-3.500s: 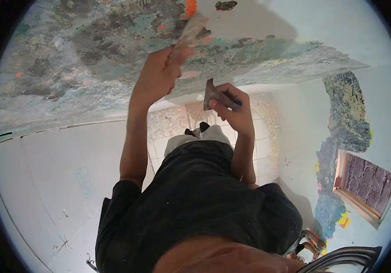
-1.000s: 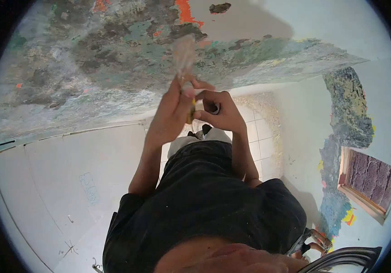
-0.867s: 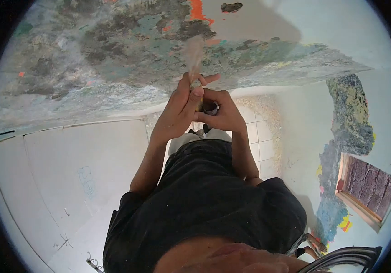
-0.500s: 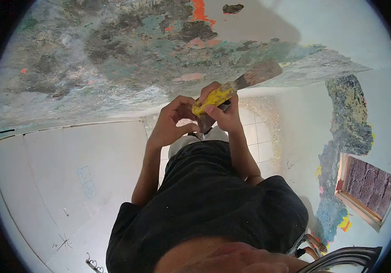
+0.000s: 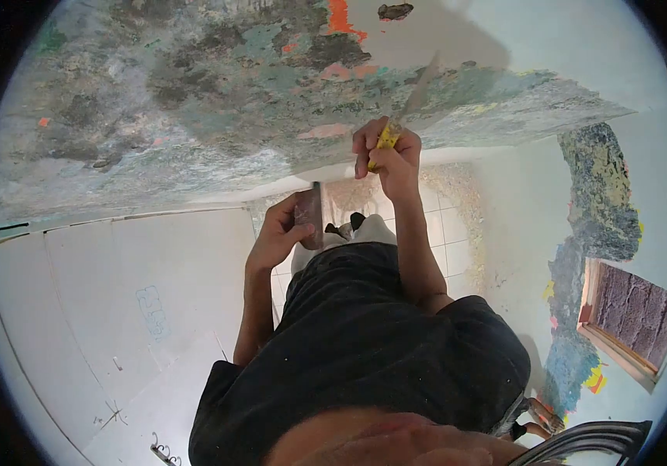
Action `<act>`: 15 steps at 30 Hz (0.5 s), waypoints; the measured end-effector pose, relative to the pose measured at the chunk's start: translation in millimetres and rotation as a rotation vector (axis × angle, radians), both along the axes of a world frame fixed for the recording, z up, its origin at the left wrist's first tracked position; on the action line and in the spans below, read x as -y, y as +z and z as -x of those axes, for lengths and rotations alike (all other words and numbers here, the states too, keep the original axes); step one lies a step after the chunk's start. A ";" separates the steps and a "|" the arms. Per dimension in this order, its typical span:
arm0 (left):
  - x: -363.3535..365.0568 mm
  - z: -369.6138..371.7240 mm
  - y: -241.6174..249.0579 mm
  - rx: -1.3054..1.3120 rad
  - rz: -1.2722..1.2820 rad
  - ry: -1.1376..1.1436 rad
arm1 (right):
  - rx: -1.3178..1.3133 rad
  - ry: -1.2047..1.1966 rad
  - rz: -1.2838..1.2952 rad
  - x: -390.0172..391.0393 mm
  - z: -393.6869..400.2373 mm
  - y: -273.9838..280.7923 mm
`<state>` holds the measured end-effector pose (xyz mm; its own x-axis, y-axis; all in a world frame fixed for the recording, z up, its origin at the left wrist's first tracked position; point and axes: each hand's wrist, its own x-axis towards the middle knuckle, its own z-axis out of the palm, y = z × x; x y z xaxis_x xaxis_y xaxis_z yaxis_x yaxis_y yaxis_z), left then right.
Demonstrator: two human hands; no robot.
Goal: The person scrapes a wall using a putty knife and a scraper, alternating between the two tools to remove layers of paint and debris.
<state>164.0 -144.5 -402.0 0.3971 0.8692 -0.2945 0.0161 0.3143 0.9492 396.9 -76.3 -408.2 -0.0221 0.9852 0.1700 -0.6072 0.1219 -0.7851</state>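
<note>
My right hand (image 5: 390, 158) is closed around the yellow handle (image 5: 385, 142) of a putty knife. Its blade (image 5: 424, 84) points up and away, turned nearly edge-on, and overlaps the stripped wall (image 5: 256, 101) in this view. Lower and to the left, my left hand (image 5: 275, 233) grips a flat brown slab (image 5: 312, 220) with a straight dark edge, thumb across its face. The slab's exact kind does not show. Both hands are in front of my body, apart from each other.
Patchy grey-green wall with orange spots runs across the top, bordered by smooth pale paint and a hole (image 5: 396, 12). Debris (image 5: 458, 198) lies along the tiled floor (image 5: 448, 229). At right is a wood-framed opening (image 5: 632, 318); at lower left, hooks (image 5: 164, 453).
My hands have moved apart: the left down and left with the brown slab, the right slightly up and right. The putty knife has turned from broadside to nearly edge-on, its blade pointing more upward.
</note>
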 end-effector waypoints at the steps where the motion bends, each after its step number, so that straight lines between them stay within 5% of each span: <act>1: 1.2 4.3 -3.0 -0.003 -0.002 0.023 | 0.022 -0.023 0.056 -1.4 1.2 -1.9; 6: 0.9 22.7 -11.9 -0.066 -0.011 0.096 | 0.535 -0.177 0.060 -18.1 26.5 -50.2; 15: 0.6 35.8 -2.1 -0.111 0.003 0.206 | 0.586 -0.425 0.026 -34.4 54.2 -41.2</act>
